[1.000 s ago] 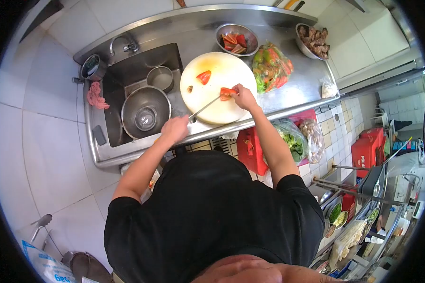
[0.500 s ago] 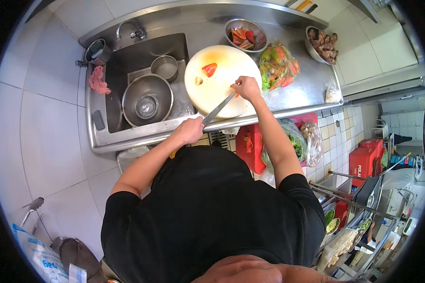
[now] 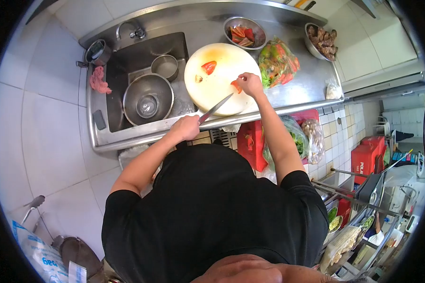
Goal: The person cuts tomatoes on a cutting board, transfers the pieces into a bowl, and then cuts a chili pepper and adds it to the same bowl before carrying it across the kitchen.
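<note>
My left hand [image 3: 185,128] is closed around the handle of a kitchen knife [image 3: 216,109]. Its blade points up and right over the near edge of a round white cutting board [image 3: 222,57]. At the board's right side, my right hand [image 3: 250,84] pinches a piece of red pepper [image 3: 236,87] close to the surface. A larger red pepper chunk [image 3: 209,67] lies farther back on the board, with a small brownish scrap [image 3: 199,79] just below it. Behind the board, a metal bowl [image 3: 228,38] holds several red pepper pieces.
Right of the board lies a plastic bag of peppers [image 3: 278,63]. A bowl of brown chunks [image 3: 321,42] sits at the counter's far right. On the left, the sink [image 3: 115,89] contains a large metal bowl [image 3: 148,118] and a smaller pot [image 3: 165,67]. Red crates [image 3: 251,146] stand below.
The knife has drawn back slightly toward the near edge, away from the right hand. My right hand has shifted slightly up, and more of the pepper piece shows under its fingers.
</note>
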`<state>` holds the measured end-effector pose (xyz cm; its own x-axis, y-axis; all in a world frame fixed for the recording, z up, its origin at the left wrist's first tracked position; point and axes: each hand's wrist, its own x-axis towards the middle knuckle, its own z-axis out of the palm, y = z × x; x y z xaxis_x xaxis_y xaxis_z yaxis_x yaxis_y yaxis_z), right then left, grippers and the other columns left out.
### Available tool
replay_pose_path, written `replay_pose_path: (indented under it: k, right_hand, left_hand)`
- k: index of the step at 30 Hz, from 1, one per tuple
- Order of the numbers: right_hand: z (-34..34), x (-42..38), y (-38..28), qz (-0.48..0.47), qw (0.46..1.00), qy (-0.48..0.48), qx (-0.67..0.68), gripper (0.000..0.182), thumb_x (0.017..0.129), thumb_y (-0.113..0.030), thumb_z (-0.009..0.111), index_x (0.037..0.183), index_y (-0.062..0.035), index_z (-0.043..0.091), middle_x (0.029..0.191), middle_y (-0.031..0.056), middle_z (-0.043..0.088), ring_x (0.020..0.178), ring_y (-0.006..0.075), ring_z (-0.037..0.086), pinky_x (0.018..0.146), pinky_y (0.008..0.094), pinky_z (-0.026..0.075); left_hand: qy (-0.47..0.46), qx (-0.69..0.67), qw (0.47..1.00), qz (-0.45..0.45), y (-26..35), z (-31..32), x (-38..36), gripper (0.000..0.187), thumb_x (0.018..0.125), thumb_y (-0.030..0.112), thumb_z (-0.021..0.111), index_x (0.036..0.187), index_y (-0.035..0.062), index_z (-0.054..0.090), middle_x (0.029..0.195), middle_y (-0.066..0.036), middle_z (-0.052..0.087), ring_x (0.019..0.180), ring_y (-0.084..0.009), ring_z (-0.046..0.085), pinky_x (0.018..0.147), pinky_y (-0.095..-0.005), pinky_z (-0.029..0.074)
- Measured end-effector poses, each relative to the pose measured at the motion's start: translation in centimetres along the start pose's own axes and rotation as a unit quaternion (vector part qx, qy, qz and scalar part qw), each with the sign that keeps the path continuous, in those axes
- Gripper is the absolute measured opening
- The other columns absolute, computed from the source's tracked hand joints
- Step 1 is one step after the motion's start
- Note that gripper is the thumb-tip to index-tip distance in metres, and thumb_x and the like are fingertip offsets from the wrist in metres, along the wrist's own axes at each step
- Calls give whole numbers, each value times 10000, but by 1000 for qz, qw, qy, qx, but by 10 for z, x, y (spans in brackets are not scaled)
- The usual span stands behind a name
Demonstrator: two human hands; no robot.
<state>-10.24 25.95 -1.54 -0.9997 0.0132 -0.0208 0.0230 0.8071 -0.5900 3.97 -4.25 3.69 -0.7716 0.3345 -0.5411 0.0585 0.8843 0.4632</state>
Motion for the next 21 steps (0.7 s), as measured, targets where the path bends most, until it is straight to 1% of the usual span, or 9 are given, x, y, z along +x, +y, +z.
replay_pose_path:
  k: [4, 6, 10, 12, 14, 15, 16, 18, 21]
  right_hand:
    - [4, 9, 32, 8, 1000, -11, 23, 290, 886, -305, 719, 1052, -80, 792, 939, 160, 766, 869, 292, 735, 819, 380, 572]
    - [8, 7, 39, 21, 997, -73, 34, 268, 915, -283, 701, 1060, -76, 790, 944, 145, 771, 877, 272, 736, 836, 367, 567]
    - [28, -2, 43, 22, 995, -56, 75, 324, 919, -288, 707, 1136, -54, 761, 981, 172, 768, 898, 280, 737, 841, 363, 566]
    - [31, -16, 36, 19, 999, -8, 50, 376, 914, -288, 709, 1202, -46, 720, 1024, 202, 745, 939, 323, 722, 853, 397, 563]
    - [18, -35, 9, 25, 998, 52, -23, 394, 905, -283, 710, 1224, -54, 694, 1071, 223, 711, 977, 360, 699, 870, 442, 554]
    - [13, -46, -5, 57, 998, 13, -35, 372, 890, -298, 719, 1171, -54, 701, 1080, 229, 682, 987, 380, 683, 883, 474, 548]
    - [18, -52, -6, 58, 998, 14, -35, 372, 890, -298, 719, 1171, -54, 701, 1080, 229, 682, 987, 380, 683, 883, 474, 548]
    - [29, -63, -2, 41, 994, 35, -93, 361, 895, -304, 707, 1159, -57, 706, 1062, 234, 685, 990, 389, 681, 889, 483, 551]
    - [35, -59, 4, 41, 992, 22, -119, 270, 923, -261, 656, 1066, -41, 717, 1009, 218, 693, 948, 395, 693, 850, 487, 568]
  left_hand:
    - [11, -7, 1000, 9, -5, -3, 3, 289, 1026, 264, 486, 1114, 16, 605, 1063, -287, 685, 1054, -453, 654, 917, -571, 491]
    - [57, 4, 997, 55, -15, 4, 12, 276, 1023, 252, 488, 1093, 4, 587, 973, -284, 688, 945, -453, 680, 880, -558, 508]
    - [0, -26, 999, 32, -16, -1, 19, 294, 1023, 245, 477, 1103, -9, 600, 965, -272, 704, 883, -421, 712, 828, -542, 551]
    - [-55, -147, 988, -11, -14, -3, 19, 286, 1024, 226, 477, 1069, -34, 585, 798, -240, 686, 628, -355, 700, 648, -495, 571]
    - [-44, -145, 988, -1, -24, 9, 27, 284, 1025, 221, 472, 1058, -40, 579, 736, -218, 667, 544, -325, 666, 577, -472, 555]
    - [-32, -147, 989, 9, -27, 14, 31, 284, 1026, 215, 467, 1046, -47, 574, 674, -197, 647, 461, -295, 631, 506, -450, 538]
    - [-32, -146, 989, 10, -27, 15, 32, 284, 1026, 215, 467, 1046, -47, 574, 674, -197, 647, 461, -295, 631, 506, -450, 538]
    - [-32, -119, 992, 8, -28, 19, 32, 258, 1065, 228, 467, 997, -8, 548, 662, -112, 627, 476, -236, 624, 446, -408, 518]
    - [-48, -119, 992, -8, -22, 19, 35, 260, 1064, 228, 469, 1001, -9, 555, 662, -110, 629, 473, -231, 619, 442, -407, 514]
